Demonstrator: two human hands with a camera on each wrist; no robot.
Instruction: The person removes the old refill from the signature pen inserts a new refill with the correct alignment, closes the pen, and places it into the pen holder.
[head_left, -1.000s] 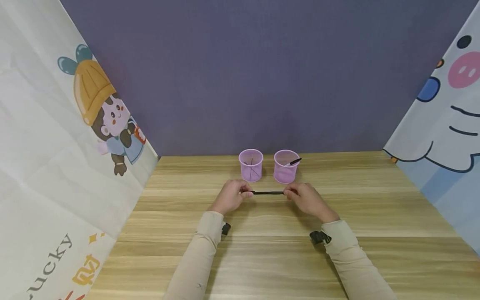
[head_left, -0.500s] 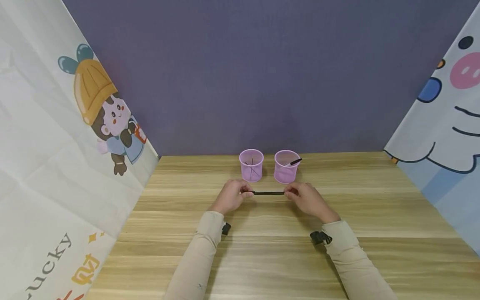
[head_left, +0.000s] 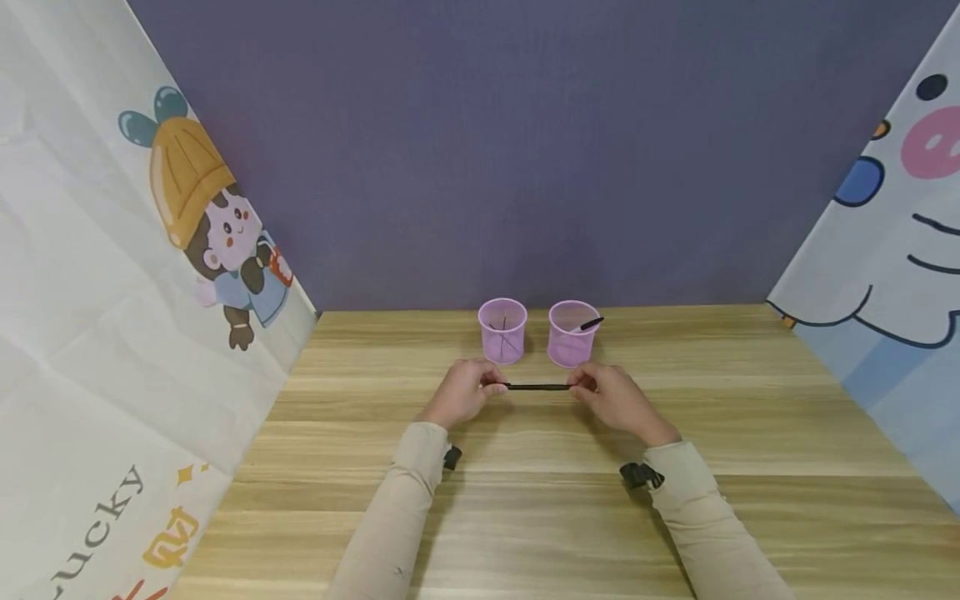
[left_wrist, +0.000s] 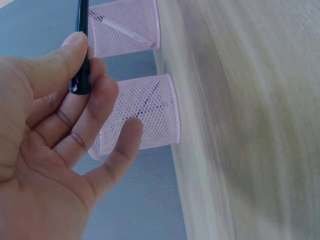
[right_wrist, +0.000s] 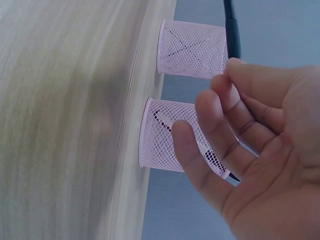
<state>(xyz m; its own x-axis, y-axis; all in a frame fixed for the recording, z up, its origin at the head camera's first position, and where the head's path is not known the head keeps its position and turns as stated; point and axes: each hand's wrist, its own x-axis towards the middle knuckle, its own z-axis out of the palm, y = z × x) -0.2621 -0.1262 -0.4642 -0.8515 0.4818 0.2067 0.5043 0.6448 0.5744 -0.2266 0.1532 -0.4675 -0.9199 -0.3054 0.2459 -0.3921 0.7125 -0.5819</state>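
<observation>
A slim black pen (head_left: 538,387) lies level between both hands, in front of two pink mesh cups. My left hand (head_left: 463,394) pinches one end between thumb and fingertips; in the left wrist view, the pen's blunt glossy tip (left_wrist: 80,86) pokes out past the thumb. At the opposite end my right hand (head_left: 611,398) pinches it the same way, and its fingertips hide that tip. The left mesh cup (head_left: 502,350) has thin dark sticks crossing inside. A marker with a black end (head_left: 592,323) leans in the right mesh cup (head_left: 570,354), sticking out over the rim.
Both cups stand near the back of a wood-grain table (head_left: 540,517), close to a dark purple-grey panel (head_left: 525,150). Printed cloths with cartoon figures hang at the left (head_left: 90,275) and right (head_left: 915,333). Dark wrist mounts show at both cuffs.
</observation>
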